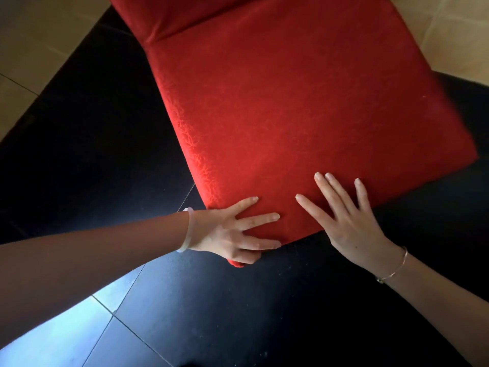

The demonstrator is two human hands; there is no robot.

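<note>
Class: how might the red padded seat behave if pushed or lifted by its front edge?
The red seat probably stays stiff: it lies flat with a firm edge. Being glossy, it may let the flat right hand slide; the left hand, curled round the corner, should grip better. Joined to a backrest, it is likely heavy.

Low in the frame, the left hand (pixel 230 234) grips the near corner of the red cushion (pixel 291 115), two fingers curled under its edge, while the right hand (pixel 352 223) lies flat just beside it.
</note>
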